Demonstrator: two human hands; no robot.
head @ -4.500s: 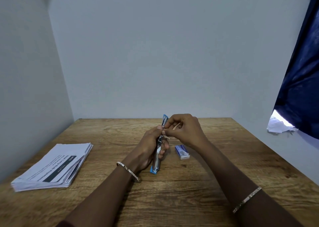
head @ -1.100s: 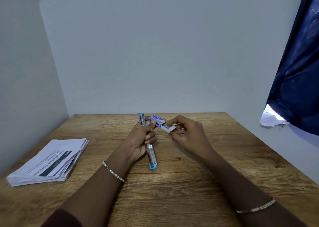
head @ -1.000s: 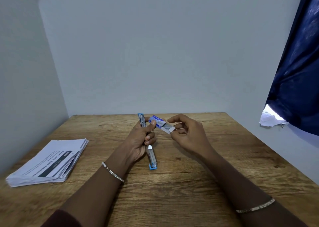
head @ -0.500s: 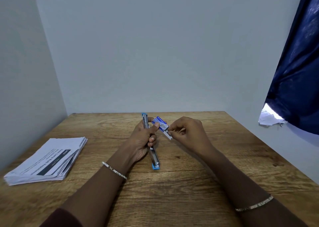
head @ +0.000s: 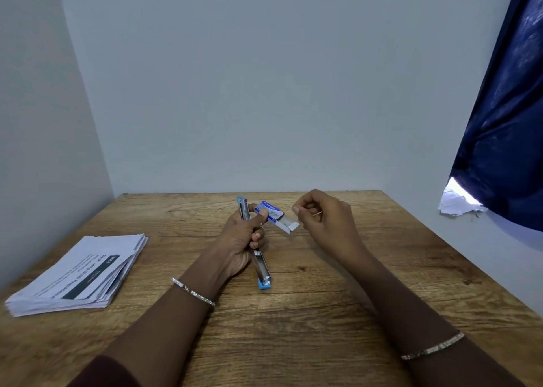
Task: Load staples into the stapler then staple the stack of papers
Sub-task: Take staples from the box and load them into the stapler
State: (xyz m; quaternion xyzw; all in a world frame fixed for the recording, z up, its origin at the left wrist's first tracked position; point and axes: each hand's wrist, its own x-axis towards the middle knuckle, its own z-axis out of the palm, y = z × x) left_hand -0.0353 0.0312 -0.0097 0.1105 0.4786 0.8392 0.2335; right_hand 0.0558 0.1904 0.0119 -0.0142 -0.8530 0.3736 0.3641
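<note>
My left hand (head: 238,241) grips the blue and silver stapler (head: 261,266), which is swung open into one long line, its near end resting on the wooden table (head: 293,328). The thumb of that hand also pins a small blue and white staple box (head: 271,212) against the stapler; the box's end flap hangs open toward the right. My right hand (head: 329,222) hovers just right of the box, apart from it, thumb and forefinger pinched on a thin short strip (head: 313,213) that looks like staples. The stack of printed papers (head: 85,272) lies at the table's left.
Grey walls close in the table at the back and left. A dark blue curtain (head: 505,122) hangs at the right, with crumpled white paper (head: 458,203) under its lower edge. Bare wood lies between my forearms and the front edge.
My right hand, which was pinching at the box's open end, has drawn away to the right with its fingers still pinched. The left hand keeps the stapler and box as before.
</note>
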